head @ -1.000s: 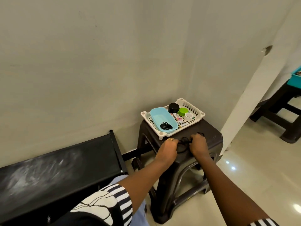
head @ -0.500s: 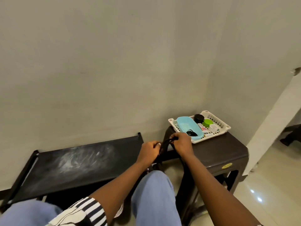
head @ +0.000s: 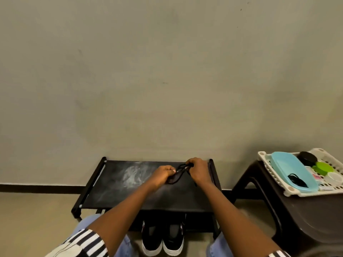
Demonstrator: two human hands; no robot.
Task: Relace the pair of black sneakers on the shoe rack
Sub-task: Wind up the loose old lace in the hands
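Above the rack's (head: 104, 191) dusty top shelf, the left hand (head: 163, 174) and right hand (head: 198, 170) hold a black lace (head: 179, 175), fingers (head: 169, 168) clamped on it. Below, the sneakers (head: 163, 240) stand side by side, half hidden under that shelf. Rightward, a stool (head: 306, 219) carries a basket (head: 263, 160); its blue tray (head: 285, 167) holds another lace (head: 297, 179).

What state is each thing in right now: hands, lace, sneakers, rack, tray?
left hand: grips the bunched black lace.
right hand: pinches the same lace, above the shoe rack.
black sneakers: side by side under the rack's top shelf, untouched; lacing unclear.
blue tray: lying in the white basket, holding a black coil, likely the other lace.
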